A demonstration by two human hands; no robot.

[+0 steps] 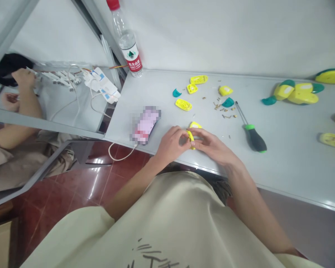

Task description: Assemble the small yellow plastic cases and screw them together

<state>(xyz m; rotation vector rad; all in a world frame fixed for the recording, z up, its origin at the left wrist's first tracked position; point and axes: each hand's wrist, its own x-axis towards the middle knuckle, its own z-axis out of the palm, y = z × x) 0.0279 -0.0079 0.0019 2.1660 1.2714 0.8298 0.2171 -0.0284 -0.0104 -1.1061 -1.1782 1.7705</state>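
Near the table's front edge, my left hand [172,144] and my right hand [211,146] both pinch a small yellow plastic piece [191,138] standing on edge between them. My fingers cover part of it. Just behind the fingers lies another yellow shell piece [195,125] with a pale patch. Farther back are open yellow half-shells [183,104] and a teal crescent piece [176,93]. A second teal piece [228,102] sits among several small brass-coloured screws and bits [226,117]. To the right rests a screwdriver [255,137] with a black and green handle.
A phone [146,124] with a white cable lies left of my hands. A water bottle [131,52] stands at the back left corner. Assembled yellow and teal pieces [303,93] lie at the right. Beyond a grey frame, another person's hands [25,78] are near white cables.
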